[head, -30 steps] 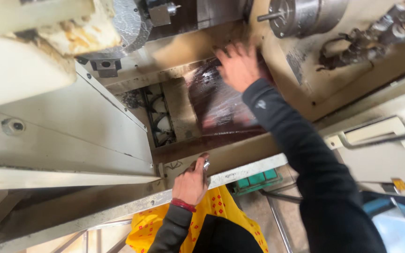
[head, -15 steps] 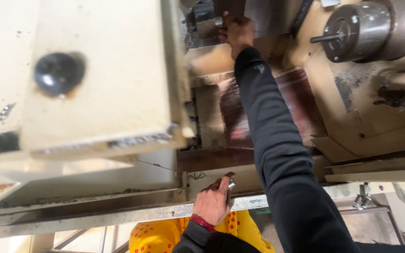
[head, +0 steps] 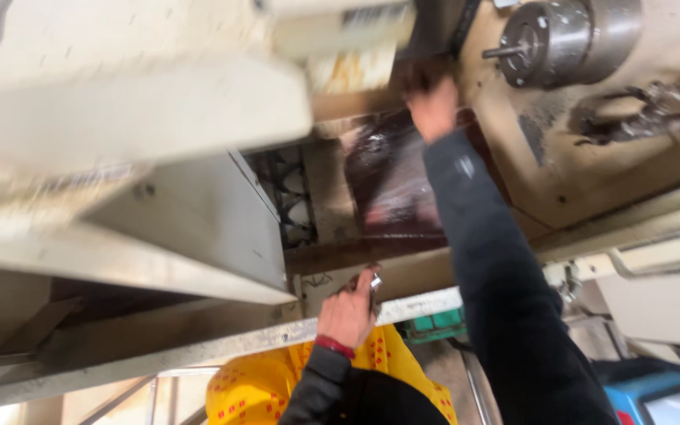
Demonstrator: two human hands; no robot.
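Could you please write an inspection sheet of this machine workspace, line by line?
Surface: cream metal machine bed, stained with dark oil and chips.
Job's things: small shiny metal piece in the left hand; wet dark red sloped tray below the right hand.
Clutter: curled metal swarf on the bed at right.
Grippers: left hand closed on the metal piece, resting at the pale metal front rail; right hand reaches up into the machine, blurred, grip unclear.
Cables: nothing seen.
Surroundings: round steel chuck at top right; cream sliding guard at left; green crate below.
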